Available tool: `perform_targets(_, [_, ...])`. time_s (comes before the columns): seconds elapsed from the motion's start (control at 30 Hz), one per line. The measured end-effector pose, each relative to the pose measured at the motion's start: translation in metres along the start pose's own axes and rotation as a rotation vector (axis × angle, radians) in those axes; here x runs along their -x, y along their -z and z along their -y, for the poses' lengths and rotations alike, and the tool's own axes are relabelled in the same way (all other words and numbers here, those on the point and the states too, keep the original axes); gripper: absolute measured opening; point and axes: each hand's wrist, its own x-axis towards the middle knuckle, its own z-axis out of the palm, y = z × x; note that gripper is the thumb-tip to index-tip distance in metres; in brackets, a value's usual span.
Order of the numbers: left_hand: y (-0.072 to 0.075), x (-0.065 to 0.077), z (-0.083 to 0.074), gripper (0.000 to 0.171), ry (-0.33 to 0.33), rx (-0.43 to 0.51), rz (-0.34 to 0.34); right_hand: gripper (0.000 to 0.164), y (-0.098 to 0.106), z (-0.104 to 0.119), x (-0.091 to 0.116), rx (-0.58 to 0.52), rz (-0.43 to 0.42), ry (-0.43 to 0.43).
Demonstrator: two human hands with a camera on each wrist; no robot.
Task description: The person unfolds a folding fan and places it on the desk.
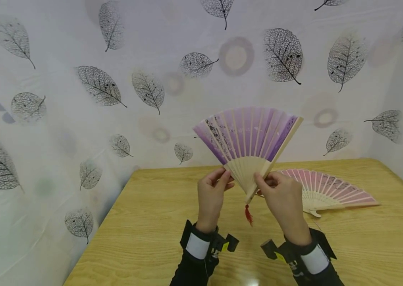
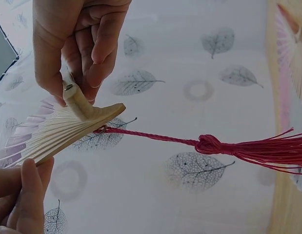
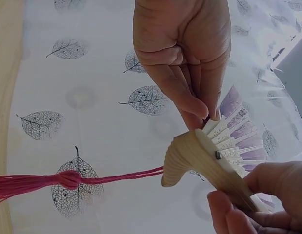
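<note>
A purple folding fan point(image 1: 249, 137) is held up over the table, spread wide with its pivot end down. My left hand point(image 1: 211, 194) pinches its left edge low on the pale ribs. The thumb and fingers of my right hand point(image 1: 288, 202) grip the thick outer rib on the opposite side. From the pivot hangs a red tassel point(image 1: 248, 216) on a braided cord. In the right wrist view a small metal rivet point(image 3: 218, 154) shows at the pivot. Dark blossom patterns run along the left part of the fan leaf.
A pink folding fan point(image 1: 330, 188) lies spread on the wooden table point(image 1: 133, 238), partly behind my right hand. A white curtain point(image 1: 172, 35) printed with leaves hangs behind the table and along its left side. Black straps point(image 1: 197, 242) with small cameras circle both wrists.
</note>
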Motion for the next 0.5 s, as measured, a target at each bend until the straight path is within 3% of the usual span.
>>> perform_targets(0.27, [0.0001, -0.0009, -0.0013, 0.022, 0.002, 0.024, -0.009, 0.028, 0.0019, 0.0006, -0.0008, -0.053, 0.032, -0.051])
perform_targets(0.5, [0.0002, -0.0003, -0.0007, 0.022, -0.009, 0.04, -0.016, 0.027, 0.0022, -0.0005, 0.0009, -0.047, 0.012, -0.06])
